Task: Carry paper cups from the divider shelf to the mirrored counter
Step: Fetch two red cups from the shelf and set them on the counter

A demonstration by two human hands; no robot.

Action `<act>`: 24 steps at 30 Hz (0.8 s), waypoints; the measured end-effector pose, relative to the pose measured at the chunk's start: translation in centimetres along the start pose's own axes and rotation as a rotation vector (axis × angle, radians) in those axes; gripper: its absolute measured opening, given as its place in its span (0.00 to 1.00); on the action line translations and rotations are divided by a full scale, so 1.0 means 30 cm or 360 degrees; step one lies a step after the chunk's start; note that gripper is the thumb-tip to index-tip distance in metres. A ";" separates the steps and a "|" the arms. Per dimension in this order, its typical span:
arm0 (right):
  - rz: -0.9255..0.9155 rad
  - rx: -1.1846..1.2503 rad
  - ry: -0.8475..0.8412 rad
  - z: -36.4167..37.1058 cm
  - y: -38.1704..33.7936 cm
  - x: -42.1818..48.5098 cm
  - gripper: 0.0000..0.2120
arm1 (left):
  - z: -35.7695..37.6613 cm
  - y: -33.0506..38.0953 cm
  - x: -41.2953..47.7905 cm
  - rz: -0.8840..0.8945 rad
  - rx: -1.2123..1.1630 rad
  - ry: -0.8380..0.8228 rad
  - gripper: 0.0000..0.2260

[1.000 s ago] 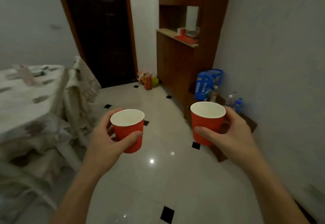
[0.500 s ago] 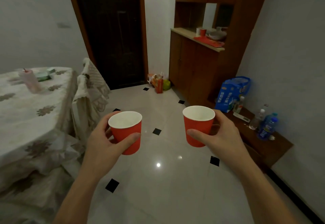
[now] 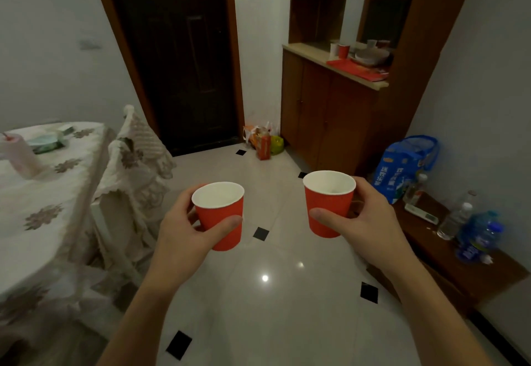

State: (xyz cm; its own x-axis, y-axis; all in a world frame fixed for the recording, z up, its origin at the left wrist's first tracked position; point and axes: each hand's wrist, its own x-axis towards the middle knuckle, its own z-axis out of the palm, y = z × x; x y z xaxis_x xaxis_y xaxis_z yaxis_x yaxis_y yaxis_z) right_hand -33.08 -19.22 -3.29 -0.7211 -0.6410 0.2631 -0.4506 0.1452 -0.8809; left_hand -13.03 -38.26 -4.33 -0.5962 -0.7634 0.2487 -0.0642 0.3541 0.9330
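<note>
My left hand (image 3: pixel 184 230) grips a red paper cup (image 3: pixel 221 216) with a white inside, held upright over the tiled floor. My right hand (image 3: pixel 365 222) grips a second red paper cup (image 3: pixel 324 207), also upright and a little higher. Ahead at the upper right, the mirrored counter (image 3: pixel 304 51) sits in a brown wooden cabinet. On it stand another red cup (image 3: pixel 343 50), a white cup, a bowl and a flat red item. Both held cups look empty.
A table with a lace cloth (image 3: pixel 43 193) and a covered chair (image 3: pixel 135 159) stand on the left. A dark door (image 3: pixel 178 58) is ahead. Bags (image 3: pixel 264 141) lie by the cabinet. A low wooden bench (image 3: pixel 448 250) on the right carries bottles and a blue sack (image 3: pixel 402 167).
The view has swung up and forward: the cabinet and counter appear nearer and more to the right. Both hands keep their cups, held steady in front of me.
</note>
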 end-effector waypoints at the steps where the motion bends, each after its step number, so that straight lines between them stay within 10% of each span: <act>1: -0.0007 0.0006 0.0002 -0.001 0.020 0.064 0.37 | 0.025 -0.006 0.060 -0.0003 0.0002 0.0007 0.38; 24: 0.0002 0.0053 -0.0168 0.233 0.364 1.347 0.41 | 0.274 -0.310 1.227 -0.0063 0.0031 0.0284 0.34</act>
State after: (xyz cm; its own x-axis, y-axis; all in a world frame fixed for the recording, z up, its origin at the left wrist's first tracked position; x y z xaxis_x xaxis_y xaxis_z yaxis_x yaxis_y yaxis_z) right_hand -63.45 -48.80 -5.02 -0.6615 -0.7168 0.2205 -0.4306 0.1223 -0.8942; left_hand -40.94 -65.22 -5.98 -0.4416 -0.8600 0.2557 -0.1014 0.3310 0.9382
